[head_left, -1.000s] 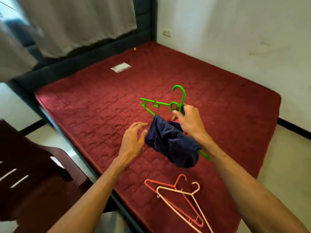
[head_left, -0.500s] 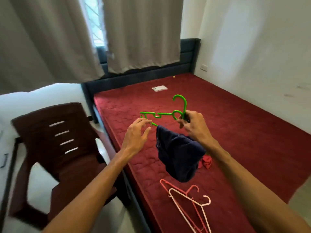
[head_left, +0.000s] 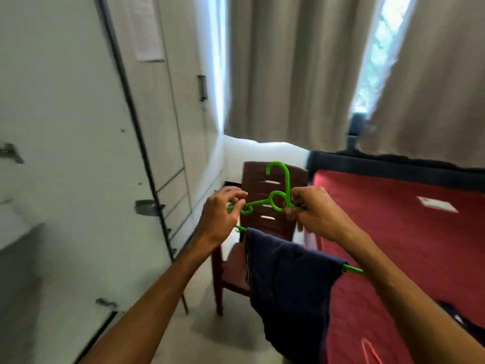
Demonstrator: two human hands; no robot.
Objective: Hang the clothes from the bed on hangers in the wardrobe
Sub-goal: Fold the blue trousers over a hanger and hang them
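While navy cloth garment (head_left: 291, 290) drapes green plastic hanger (head_left: 277, 204) | L hand (head_left: 219, 222) pinches its arm, R hand (head_left: 319, 215) grips neck | not yet in white wardrobe (head_left: 162, 114) | poss. more clothes (head_left: 452, 311) on red bed (head_left: 393, 232).

A single wide-angle view from the person's head looks forward and slightly down, close over both forearms (head_left: 162, 285). It faces the grey curtains (head_left: 288, 69), with the white wardrobe doors (head_left: 65, 101) along the left edge and the dark red quilted bed (head_left: 406, 245) at right.
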